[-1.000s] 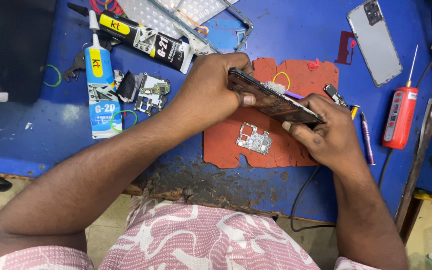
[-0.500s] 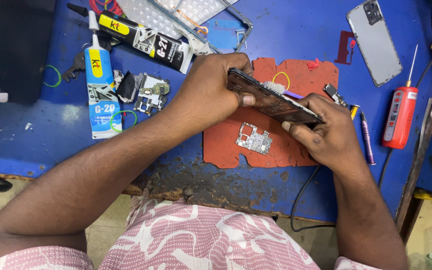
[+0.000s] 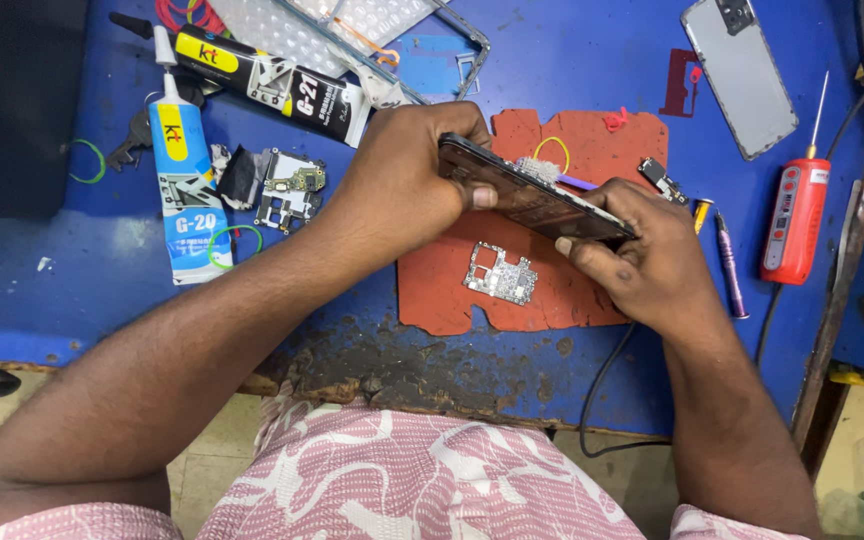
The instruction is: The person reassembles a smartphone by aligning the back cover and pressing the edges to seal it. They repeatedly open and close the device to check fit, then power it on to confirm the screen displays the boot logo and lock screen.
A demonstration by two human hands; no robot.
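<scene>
The blue bench [image 3: 572, 60] is worn rusty and bare along its near edge. A red mat [image 3: 562, 290] lies in the middle with a small circuit board [image 3: 500, 273] on it. To the left are a blue glue tube [image 3: 182, 190], a black tube [image 3: 272, 80] and loose phone parts [image 3: 287, 185]; to the right a grey back cover [image 3: 742, 70], a red tool [image 3: 795, 220] and a purple pen [image 3: 730, 265].

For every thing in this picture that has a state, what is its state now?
Phone: opened, held on edge by both hands.
Left hand: closed on the phone.
Right hand: closed on the phone.
Circuit board: loose, flat on the red mat.
Back cover: detached, lying flat.
Glue tubes: capped, lying.
</scene>
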